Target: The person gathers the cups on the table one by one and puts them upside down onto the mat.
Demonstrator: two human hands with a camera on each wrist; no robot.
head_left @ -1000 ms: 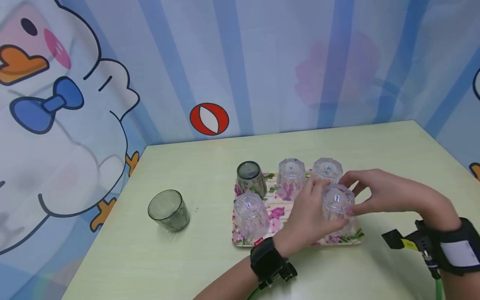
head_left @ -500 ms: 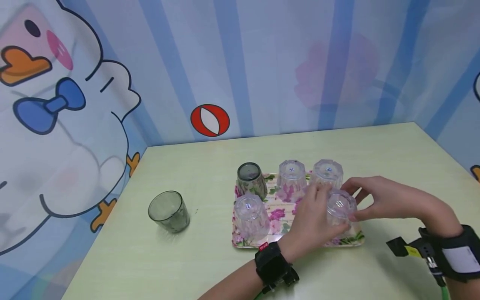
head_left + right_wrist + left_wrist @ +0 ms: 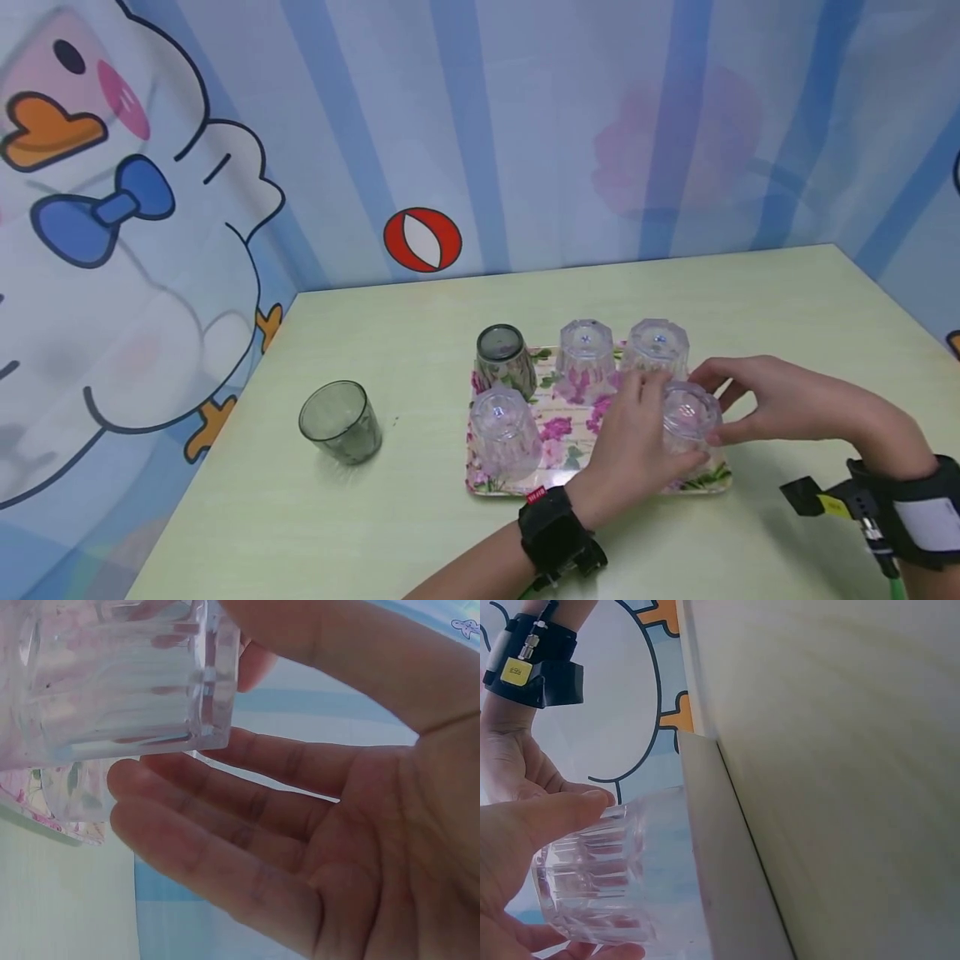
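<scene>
An upside-down clear drinking glass (image 3: 688, 414) is at the front right of a floral tray (image 3: 558, 492). My left hand (image 3: 628, 450) holds it from the left; in the left wrist view, thumb and fingers lie on either side of the fluted glass (image 3: 600, 870). From the right, my right hand (image 3: 787, 400) grips the same glass near its base between thumb and fingers. Its lower fingers extend below the glass (image 3: 127, 690) in the right wrist view. The left hand hides part of the glass and tray.
Behind it stand two inverted clear glasses (image 3: 586, 354) (image 3: 657, 346). A grey-green glass (image 3: 506, 362) is inverted at the tray's back left, before it another clear glass (image 3: 506, 437). An upright grey-green glass (image 3: 341, 423) stands left on the table (image 3: 285, 517). A printed backdrop (image 3: 540, 125) rises behind.
Both hands have shifted slightly right and lower with the clear drinking glass, which now sits farther right on the tray. The other glasses have not moved.
</scene>
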